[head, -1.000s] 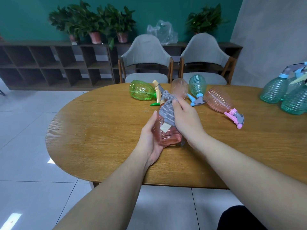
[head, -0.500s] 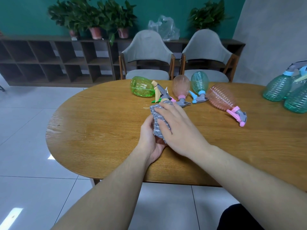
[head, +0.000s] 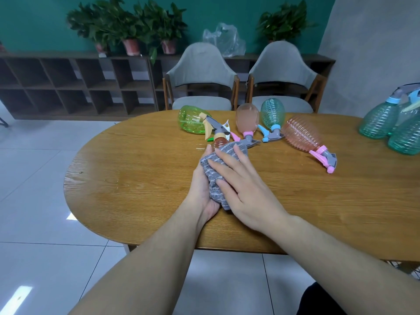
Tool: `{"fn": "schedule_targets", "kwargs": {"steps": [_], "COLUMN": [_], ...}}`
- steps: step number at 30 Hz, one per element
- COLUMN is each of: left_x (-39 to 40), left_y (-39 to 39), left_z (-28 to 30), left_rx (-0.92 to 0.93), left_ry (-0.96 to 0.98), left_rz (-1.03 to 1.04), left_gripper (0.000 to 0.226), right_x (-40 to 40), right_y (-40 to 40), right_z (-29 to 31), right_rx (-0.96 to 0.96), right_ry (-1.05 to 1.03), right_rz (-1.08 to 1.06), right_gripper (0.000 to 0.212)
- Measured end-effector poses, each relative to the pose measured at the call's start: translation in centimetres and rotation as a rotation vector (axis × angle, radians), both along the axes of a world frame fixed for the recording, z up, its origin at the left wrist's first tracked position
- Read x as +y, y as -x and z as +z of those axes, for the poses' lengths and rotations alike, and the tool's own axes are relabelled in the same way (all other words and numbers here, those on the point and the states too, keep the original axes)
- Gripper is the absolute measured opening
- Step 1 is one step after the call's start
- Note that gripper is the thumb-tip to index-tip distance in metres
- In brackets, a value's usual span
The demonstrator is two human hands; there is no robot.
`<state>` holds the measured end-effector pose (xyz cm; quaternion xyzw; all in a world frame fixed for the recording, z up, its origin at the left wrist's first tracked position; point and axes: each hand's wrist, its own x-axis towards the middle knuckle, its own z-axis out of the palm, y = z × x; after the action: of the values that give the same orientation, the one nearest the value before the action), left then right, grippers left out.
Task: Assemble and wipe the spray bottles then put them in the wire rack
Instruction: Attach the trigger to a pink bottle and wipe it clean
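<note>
Open tabletop left, bottles crowding the far side

Bare wooden table [head: 127,178] lay left of the hands; four lying spray bottles [head: 302,135] blocked the far edge, upright teal bottles [head: 377,121] the right.

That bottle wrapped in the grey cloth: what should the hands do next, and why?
Probably slide the grey cloth up toward the trigger head. The right hand presses it over the body, the left hand cradles beneath, and the orange bottle neck shows uncovered.
</note>
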<state>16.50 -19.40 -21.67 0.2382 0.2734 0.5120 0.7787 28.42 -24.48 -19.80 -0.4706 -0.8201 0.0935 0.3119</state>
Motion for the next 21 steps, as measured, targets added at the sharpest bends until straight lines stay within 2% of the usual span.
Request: {"fn": "schedule_targets", "kwargs": {"steps": [7, 9, 13, 14, 18, 21], "left_x": [-0.3, -0.6, -0.7, -0.6, -0.6, -0.6], "left_y": [-0.1, 0.0, 0.0, 0.0, 0.0, 0.1], "left_z": [-0.1, 0.2, 0.4, 0.4, 0.2, 0.2], "left_rx": [0.021, 0.014, 0.049, 0.049, 0.023, -0.011], "left_ry": [-0.064, -0.079, -0.079, -0.074, -0.047, -0.022], "left_rz": [0.012, -0.012, -0.029, -0.022, -0.011, 0.014], "left_gripper": [0.04, 0.04, 0.047, 0.048, 0.051, 0.045], "right_x": [2.1, 2.8, 3.7, 4.0, 4.5, 4.0], "right_y": [0.9, 1.1, 1.2, 1.2, 1.4, 1.4], "right_z": [2.4, 3.0, 4.5, 4.7, 4.2, 3.6], "right_rx": [0.101, 0.174, 0.442, 0.447, 0.206, 0.078], "right_ry": [0.103, 0.137, 0.238, 0.251, 0.295, 0.211], "right_rz": [-0.149, -0.158, -0.235, -0.245, -0.224, -0.191], "right_gripper": [0.042, 0.042, 0.042, 0.043, 0.047, 0.047]}}
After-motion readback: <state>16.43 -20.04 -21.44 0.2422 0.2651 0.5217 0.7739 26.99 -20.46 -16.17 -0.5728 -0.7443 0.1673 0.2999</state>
